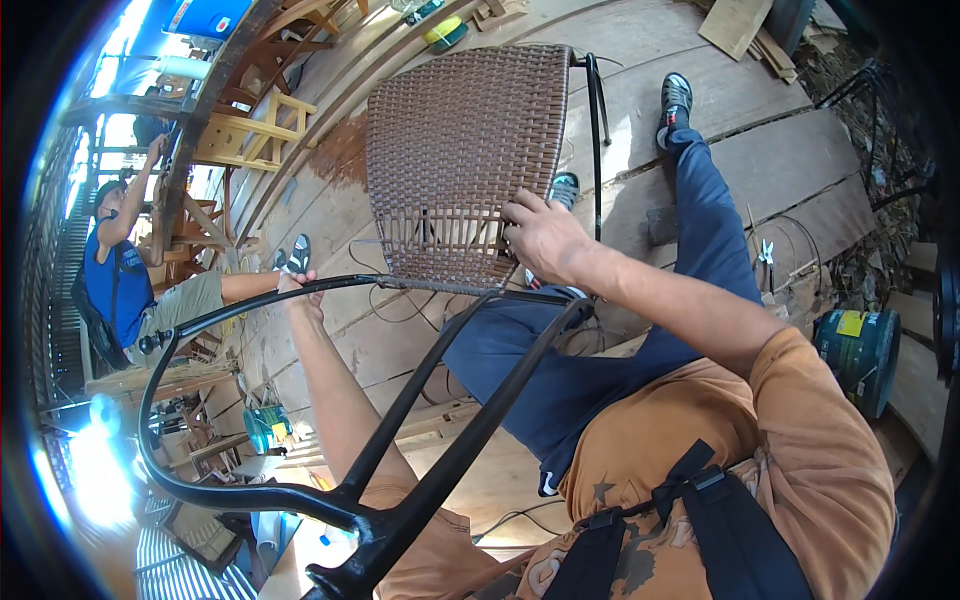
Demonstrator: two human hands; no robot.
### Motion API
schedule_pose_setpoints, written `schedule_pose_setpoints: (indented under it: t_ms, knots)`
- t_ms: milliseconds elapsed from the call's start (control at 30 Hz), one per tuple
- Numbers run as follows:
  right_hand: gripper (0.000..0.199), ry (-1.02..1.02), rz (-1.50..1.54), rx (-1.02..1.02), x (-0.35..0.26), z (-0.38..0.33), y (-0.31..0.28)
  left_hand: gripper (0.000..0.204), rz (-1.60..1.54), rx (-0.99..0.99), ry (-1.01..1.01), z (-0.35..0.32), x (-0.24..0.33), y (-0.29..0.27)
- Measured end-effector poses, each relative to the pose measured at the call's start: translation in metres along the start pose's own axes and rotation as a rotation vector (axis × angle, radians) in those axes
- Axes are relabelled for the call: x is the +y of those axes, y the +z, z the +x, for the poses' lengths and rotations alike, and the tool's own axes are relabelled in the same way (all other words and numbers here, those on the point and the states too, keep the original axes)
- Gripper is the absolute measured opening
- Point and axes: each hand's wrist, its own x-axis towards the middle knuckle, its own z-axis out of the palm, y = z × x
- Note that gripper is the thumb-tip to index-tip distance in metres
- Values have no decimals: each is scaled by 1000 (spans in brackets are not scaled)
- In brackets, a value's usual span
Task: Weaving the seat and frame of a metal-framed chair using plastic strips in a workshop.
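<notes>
Grey plank floor, yellow wooden stool, bright glare leftward

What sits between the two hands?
Head view: mostly the gappy lower end of the brown woven panel, up to the right hand; nearer the left hand, floorboards and a thin loose strand.

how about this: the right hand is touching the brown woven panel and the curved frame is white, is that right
The head view shows the curved frame is black, not white; the right hand is touching the brown woven panel.
</notes>
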Motion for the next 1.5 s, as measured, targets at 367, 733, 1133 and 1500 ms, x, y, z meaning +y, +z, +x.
schedule_pose_setpoints:
  t_ms: [367,733,1133,1500]
  knots:
    - [26,49,-146,74,-17,24,12,27,87,23,-6,-10,2,6]
    - [23,590,1645,256,19,-31,56,24,-30,40,-38,2,1,6]
    - [18,187,957,119,42,-4,101,23,28,39,-26,4,2,5]
    - [29,-95,1213,-477,95,11,81,19,40,227,-29,5,3,1]
